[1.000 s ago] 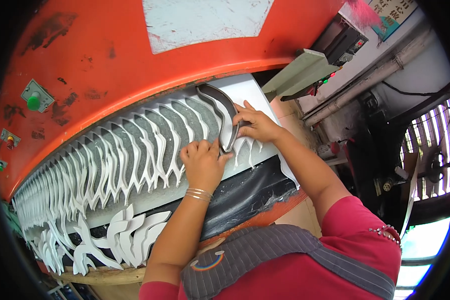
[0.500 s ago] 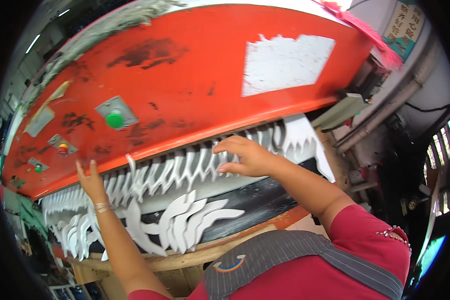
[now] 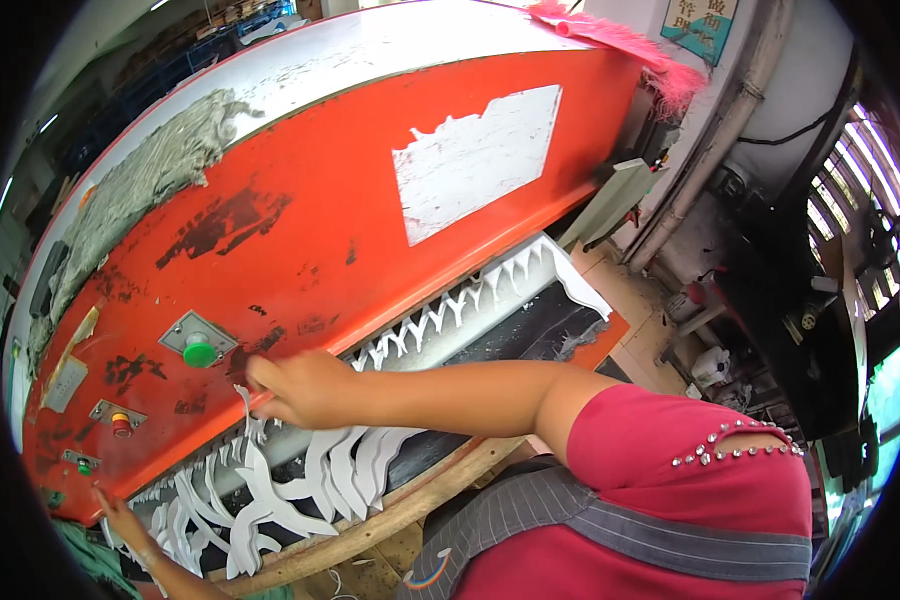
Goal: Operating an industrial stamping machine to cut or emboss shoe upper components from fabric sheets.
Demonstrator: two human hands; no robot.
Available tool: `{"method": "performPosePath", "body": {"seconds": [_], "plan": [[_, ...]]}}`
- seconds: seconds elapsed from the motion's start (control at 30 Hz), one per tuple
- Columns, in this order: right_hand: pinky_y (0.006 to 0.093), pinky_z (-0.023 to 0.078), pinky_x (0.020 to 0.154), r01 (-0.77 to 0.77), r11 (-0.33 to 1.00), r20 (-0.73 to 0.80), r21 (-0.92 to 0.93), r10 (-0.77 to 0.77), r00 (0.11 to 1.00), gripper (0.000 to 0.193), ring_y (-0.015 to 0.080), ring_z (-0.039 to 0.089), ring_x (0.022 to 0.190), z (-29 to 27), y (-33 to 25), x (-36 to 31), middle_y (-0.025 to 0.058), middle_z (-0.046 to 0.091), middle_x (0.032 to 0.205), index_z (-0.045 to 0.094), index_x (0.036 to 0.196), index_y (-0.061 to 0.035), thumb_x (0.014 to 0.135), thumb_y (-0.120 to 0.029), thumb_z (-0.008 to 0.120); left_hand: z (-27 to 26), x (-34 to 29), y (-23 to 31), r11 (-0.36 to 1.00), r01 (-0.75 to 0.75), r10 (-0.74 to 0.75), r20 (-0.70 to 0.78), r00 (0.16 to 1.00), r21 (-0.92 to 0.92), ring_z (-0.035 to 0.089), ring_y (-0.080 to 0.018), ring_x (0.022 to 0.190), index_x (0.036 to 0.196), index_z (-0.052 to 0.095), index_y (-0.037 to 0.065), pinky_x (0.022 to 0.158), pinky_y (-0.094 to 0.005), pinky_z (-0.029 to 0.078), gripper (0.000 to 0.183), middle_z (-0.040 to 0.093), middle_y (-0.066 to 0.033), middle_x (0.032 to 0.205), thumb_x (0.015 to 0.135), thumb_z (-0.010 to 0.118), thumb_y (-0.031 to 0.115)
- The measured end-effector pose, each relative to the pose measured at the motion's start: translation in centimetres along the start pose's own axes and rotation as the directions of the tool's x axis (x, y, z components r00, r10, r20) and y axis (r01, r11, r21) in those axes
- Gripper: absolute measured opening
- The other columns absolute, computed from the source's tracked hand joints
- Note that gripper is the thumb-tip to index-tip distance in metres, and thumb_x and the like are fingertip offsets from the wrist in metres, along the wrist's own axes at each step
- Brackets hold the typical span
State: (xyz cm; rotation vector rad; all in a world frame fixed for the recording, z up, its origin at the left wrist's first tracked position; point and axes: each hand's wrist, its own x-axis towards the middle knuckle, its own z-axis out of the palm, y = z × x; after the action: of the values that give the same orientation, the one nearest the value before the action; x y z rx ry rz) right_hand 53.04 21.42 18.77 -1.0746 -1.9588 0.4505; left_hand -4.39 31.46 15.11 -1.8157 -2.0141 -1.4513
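Note:
My right hand [image 3: 308, 388] reaches left across the front of a red machine panel [image 3: 320, 220], its fingers curled and slightly blurred. A thin white strip [image 3: 244, 405] stands up right beside the fingertips; whether they grip it cannot be made out. At the lower left, close to the panel's bottom edge, my left hand [image 3: 128, 528] has its fingers stretched and apart, with nothing seen in it. Wavy white cut-out pieces [image 3: 345, 470] lie in overlapping rows below my right forearm. Beyond that forearm, a white sheet [image 3: 510, 280] with a jagged edge lies under the panel's lower lip.
The panel carries a large green button [image 3: 199, 351], a red-and-yellow knob [image 3: 121, 424] and a small green button [image 3: 84, 466]. A wooden rail [image 3: 410, 480] edges the front. A grey rag [image 3: 140, 205] and a pink duster [image 3: 630, 45] lie on top. A pipe [image 3: 710, 150] rises at right.
My right hand has swung left from above the jagged sheet and its fingers have curled. My left hand is lower and farther left. The whole view has tilted and shifted.

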Motion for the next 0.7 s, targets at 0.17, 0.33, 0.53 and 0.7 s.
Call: {"method": "performPosePath", "body": {"seconds": [0.17,0.33,0.53,0.7], "plan": [[0.0486,0.049,0.075,-0.301,0.941,0.508,-0.151,0.335,0.794,0.043,0.0382,0.064,0.088,-5.0,3.0,-14.4,0.02,0.064,0.091,0.058,0.106,-0.0048,0.083,-0.039,0.068,8.8,-22.6,25.4,0.979,-0.012,0.119,0.529,0.84,-0.202,0.064,-0.0235,0.092,0.11,0.066,0.001,0.08,-0.0356,0.05,0.027,0.068,-0.0119,0.103,0.096,0.047,0.012],[0.0419,0.048,0.084,-0.087,0.953,0.55,-0.289,0.239,0.8,0.044,0.033,0.054,0.103,-4.7,2.3,-23.6,0.0143,0.058,0.107,0.06,0.103,-0.0017,0.074,-0.031,0.074,10.3,-36.8,37.7,0.813,-0.147,0.54,0.635,0.553,-0.564,0.061,-0.0325,0.093,0.098,0.068,0.001,0.084,-0.0395,0.048,0.019,0.066,-0.0156,0.097,0.082,0.064,0.011],[0.0371,0.049,0.082,-0.175,0.903,0.223,-0.392,0.278,0.934,0.036,0.0278,0.053,0.097,-2.7,2.2,-24.5,0.0106,0.057,0.097,0.062,0.092,-0.0041,0.06,-0.016,0.076,13.0,-38.3,39.4,0.857,-0.25,0.508,0.656,0.558,-0.451,0.054,-0.0333,0.079,0.087,0.067,0.001,0.073,-0.0416,0.043,0.014,0.058,-0.0145,0.08,0.081,0.066,0.014],[0.0394,0.048,0.085,-0.149,0.955,0.467,-0.258,0.258,0.846,0.033,0.0321,0.056,0.099,-5.2,2.8,-23.2,0.0136,0.061,0.101,0.067,0.094,-0.0032,0.068,-0.024,0.07,13.2,-37.7,39.3,0.905,-0.192,0.419,0.722,0.55,-0.379,0.053,-0.0341,0.074,0.074,0.065,0.0,0.071,-0.0415,0.043,0.018,0.056,-0.0155,0.072,0.078,0.068,0.017]]}}
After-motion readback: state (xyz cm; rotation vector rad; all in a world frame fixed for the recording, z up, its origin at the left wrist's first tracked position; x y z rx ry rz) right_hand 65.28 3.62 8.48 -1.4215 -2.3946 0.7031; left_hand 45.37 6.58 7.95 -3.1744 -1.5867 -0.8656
